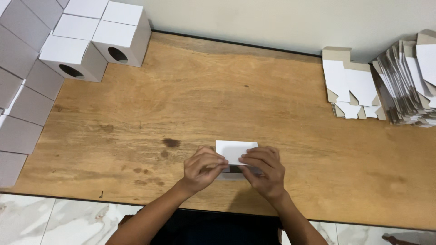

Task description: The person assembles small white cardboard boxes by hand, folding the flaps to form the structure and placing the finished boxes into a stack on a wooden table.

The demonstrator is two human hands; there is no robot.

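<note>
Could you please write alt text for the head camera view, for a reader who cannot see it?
Two bare hands, left hand and right hand, hold a small white cardboard box over a wooden table. Finished boxes sit far left, flat blanks far right.

Wooden tabletop (pixel 254 104) with dark stains. Upper left: assembled white boxes (pixel 95 41), two showing round cut-outs; grey box sides continue down the left edge. Upper right: a stack of flat carton blanks (pixel 352 84) beside a larger, apparently fanned pile (pixel 408 81). Marble-patterned floor tiles (pixel 59 220) below.
</note>
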